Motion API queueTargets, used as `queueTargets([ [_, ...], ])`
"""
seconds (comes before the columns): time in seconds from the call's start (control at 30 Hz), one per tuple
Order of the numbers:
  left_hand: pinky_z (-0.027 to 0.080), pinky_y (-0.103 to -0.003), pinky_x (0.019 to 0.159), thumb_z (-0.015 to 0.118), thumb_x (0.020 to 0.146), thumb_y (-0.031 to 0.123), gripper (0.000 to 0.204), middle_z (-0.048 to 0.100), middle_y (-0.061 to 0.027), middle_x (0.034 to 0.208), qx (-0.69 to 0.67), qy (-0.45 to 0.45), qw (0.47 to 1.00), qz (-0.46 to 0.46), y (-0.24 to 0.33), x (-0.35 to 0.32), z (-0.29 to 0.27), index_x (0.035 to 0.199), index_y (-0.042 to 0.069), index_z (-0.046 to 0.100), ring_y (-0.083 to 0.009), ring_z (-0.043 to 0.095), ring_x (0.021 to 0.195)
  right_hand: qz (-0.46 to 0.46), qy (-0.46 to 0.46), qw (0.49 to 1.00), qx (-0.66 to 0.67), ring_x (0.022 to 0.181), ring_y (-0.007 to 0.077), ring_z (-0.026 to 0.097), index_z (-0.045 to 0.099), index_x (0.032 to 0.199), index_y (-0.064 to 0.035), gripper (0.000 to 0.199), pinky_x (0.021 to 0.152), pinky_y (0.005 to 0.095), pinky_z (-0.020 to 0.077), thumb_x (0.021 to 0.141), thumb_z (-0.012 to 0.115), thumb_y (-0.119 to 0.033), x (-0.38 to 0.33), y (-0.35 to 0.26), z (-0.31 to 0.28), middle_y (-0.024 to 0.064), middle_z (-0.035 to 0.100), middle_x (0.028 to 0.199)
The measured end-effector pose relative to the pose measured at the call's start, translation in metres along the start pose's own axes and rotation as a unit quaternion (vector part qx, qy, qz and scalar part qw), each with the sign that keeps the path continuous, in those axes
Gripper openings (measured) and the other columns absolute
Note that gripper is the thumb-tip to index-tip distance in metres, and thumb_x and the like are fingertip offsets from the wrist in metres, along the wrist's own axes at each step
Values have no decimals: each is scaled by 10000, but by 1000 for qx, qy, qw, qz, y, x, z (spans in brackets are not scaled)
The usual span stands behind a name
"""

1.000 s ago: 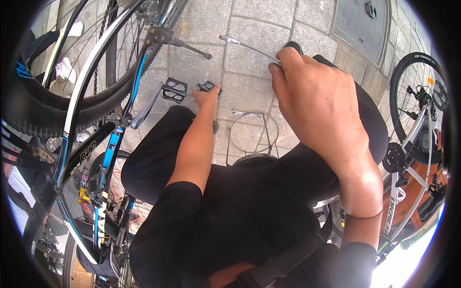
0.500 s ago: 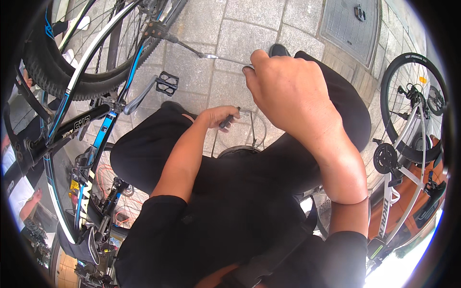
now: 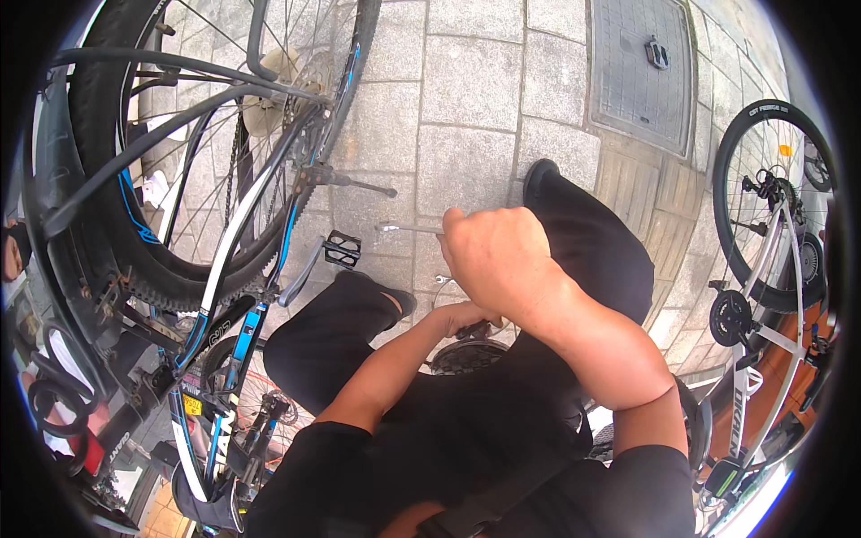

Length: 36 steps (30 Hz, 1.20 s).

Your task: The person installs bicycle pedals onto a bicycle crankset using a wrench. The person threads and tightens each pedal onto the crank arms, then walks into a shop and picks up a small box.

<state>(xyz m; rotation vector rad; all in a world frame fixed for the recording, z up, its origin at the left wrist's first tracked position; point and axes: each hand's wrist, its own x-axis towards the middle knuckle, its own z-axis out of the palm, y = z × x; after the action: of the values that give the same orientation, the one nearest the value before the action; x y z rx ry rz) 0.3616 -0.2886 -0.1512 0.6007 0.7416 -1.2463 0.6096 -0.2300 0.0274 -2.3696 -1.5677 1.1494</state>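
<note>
- Head view: right hand (image 3: 502, 255) fingers clamped on a wrench (image 3: 414, 228), which points left above the paving (image 3: 468, 170).
- Left hand (image 3: 463, 316) near a round container (image 3: 466, 360); fingers partly hidden, state cannot be told.

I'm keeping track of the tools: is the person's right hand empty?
No, the right hand grips a wrench, whose metal end sticks out to the left of it.

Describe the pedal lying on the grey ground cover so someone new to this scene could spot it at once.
Find the grey rectangular cover set into the paving, at the top, right of centre. On its right half lies a small dark pedal. Unlike the black pedal on the crank of the blue-and-white bicycle at left, it lies loose.
</note>
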Motion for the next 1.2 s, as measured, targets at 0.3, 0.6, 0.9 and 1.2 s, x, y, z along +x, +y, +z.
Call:
queueTargets([
  [0.3,470,-331,746,753,760,361,451,669,-96,893,-38,148,982,111,78,-224,67,1032,4,708,-191,610,838,168,-86,970,151,871,412,749,753,891,-11,320,779,477,593,972,633,-296,-29,21,-39,236,744,857],
  [0.6,489,-263,638,698,882,321,359,693,-58,978,-206,123,929,281,248,-467,239,1125,65,637,-107,622,850,274,-25,864,423,701,193,641,745,960,10,491,677,383,516,951,731,-480,-200,-34,-307,118,670,715],
  [0.9,590,-370,736,592,969,358,334,672,-81,1086,-296,35,877,377,432,-607,406,1123,64,631,-192,681,972,241,-112,706,657,465,78,469,669,1003,-70,285,399,248,327,996,693,-354,-270,-7,-597,17,613,730],
  [1.2,538,-352,837,607,861,77,522,577,-73,1191,-278,100,794,531,494,-681,384,1375,20,535,-138,582,974,348,-96,679,640,443,82,387,550,1034,-92,173,360,251,280,1073,583,-257,-138,23,-687,63,612,848],
])
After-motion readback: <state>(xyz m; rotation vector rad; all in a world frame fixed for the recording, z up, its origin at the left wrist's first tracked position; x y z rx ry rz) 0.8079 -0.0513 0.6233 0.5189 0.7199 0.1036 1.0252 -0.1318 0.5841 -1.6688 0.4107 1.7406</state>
